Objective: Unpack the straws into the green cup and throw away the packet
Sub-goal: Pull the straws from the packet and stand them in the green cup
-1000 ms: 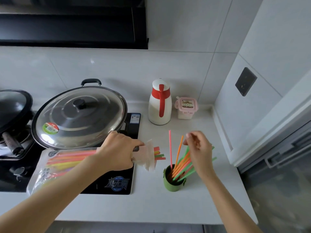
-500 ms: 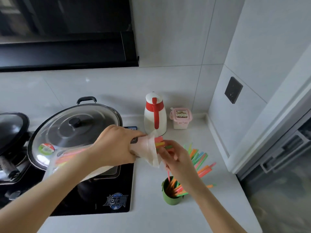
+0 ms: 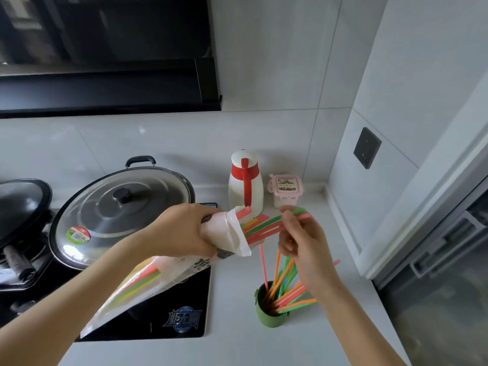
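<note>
My left hand [image 3: 182, 229] grips the neck of a clear plastic straw packet [image 3: 148, 281], held above the cooktop with its open mouth pointing right. Several coloured straws [image 3: 266, 225] stick out of that mouth. My right hand [image 3: 303, 244] pinches the ends of a few green and pink ones, partly drawn out. Below my right hand stands the green cup [image 3: 266, 313] on the counter, holding several orange, pink and green straws [image 3: 287, 289] that lean to the right.
A large lidded wok [image 3: 124, 207] sits on a black induction cooktop [image 3: 169, 313] to the left. A white and red jug [image 3: 245, 180] and a small pink-lidded box [image 3: 286, 190] stand at the back wall. The white counter [image 3: 237, 350] ends at a side wall on the right.
My right hand left the straws in the cup, rose to the packet's mouth and took hold of more straws. My left hand lifted and tilted the packet's mouth upward.
</note>
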